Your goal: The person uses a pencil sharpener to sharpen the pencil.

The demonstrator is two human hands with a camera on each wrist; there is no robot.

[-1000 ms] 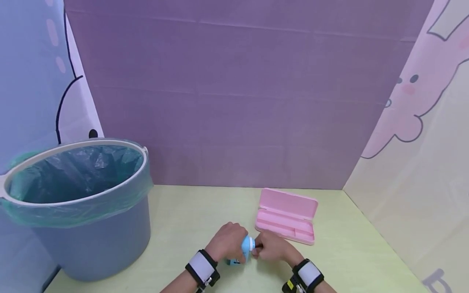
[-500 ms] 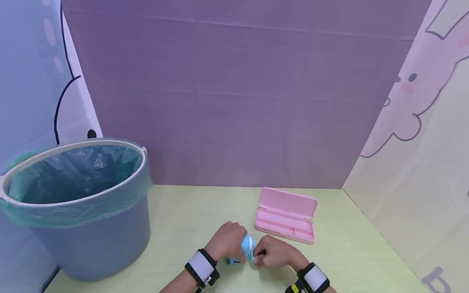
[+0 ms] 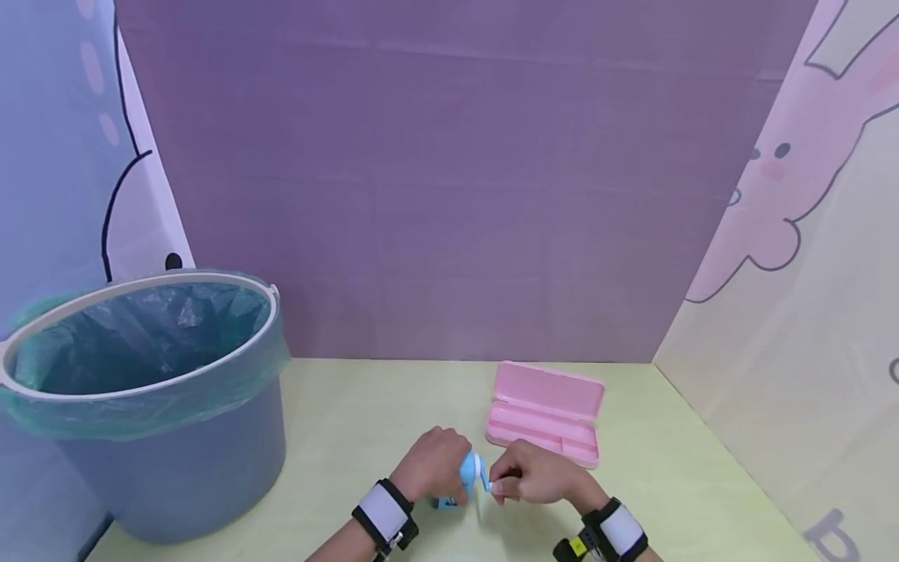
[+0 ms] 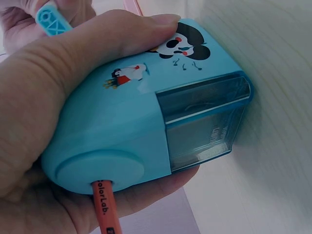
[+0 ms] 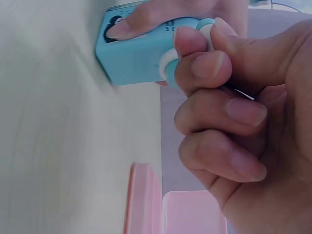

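Note:
My left hand (image 3: 435, 466) grips a light blue crank pencil sharpener (image 4: 122, 114) on the table, thumb across its printed top and fingers beneath. An orange-red pencil (image 4: 106, 207) sticks out of the round hole at its end, seen in the left wrist view. Beside the hole, the see-through shavings drawer (image 4: 195, 136) is closed. My right hand (image 3: 539, 474) pinches the end of the crank (image 3: 484, 474) between thumb and curled index finger. In the right wrist view those fingers hide most of the handle. The pencil is out of sight in the head view.
Just behind my right hand lies an open pink pencil case (image 3: 551, 389), its lid tipped back. A large grey-blue bucket (image 3: 182, 476) with a green bag liner stands at the left. A purple panel (image 3: 449, 195) closes off the pale table (image 3: 365, 398) at the back.
The crank has turned, swinging from behind the right-hand fingers to point down and rightward. My right hand has moved slightly right with it. My left hand keeps its grip on the sharpener.

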